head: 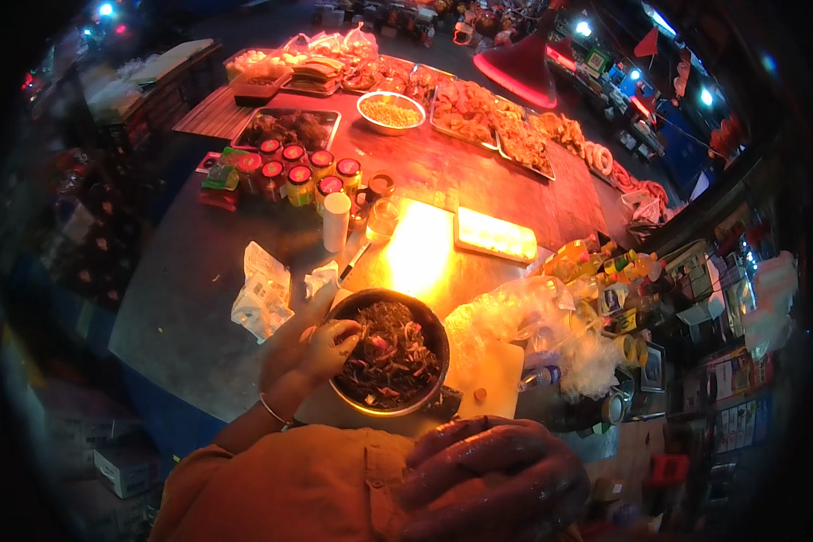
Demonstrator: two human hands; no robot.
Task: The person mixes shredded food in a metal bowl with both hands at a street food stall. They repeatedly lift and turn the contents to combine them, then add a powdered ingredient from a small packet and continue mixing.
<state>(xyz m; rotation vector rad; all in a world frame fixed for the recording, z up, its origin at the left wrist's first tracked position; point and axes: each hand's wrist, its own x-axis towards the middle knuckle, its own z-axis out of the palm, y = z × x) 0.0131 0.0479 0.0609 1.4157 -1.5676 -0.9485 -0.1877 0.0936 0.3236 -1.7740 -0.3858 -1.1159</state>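
A round metal bowl (387, 409) stands near the table edge in front of my body. It holds a dark shredded food mix (389, 359) with pinkish pieces. My left hand (328, 349), with a bangle on its wrist, is at the bowl's left rim. Its fingers curl over the mix; whether they grip the rim or pinch something is unclear. Close to the camera, my right hand (494, 474) is raised before my shirt, right of the bowl. It looks dark and wet, with fingers bent and apart; nothing shows in it, though its palm is hidden.
Left of the bowl lie a crumpled printed packet (263, 291) and a knife-like tool (353, 263). Behind are lidded jars (299, 186), a white cylinder (337, 222) and a pale tray (494, 234). Bottles (569, 257) and plastic bags (515, 305) crowd the right. A heat lamp (515, 71) hangs over food trays (464, 112).
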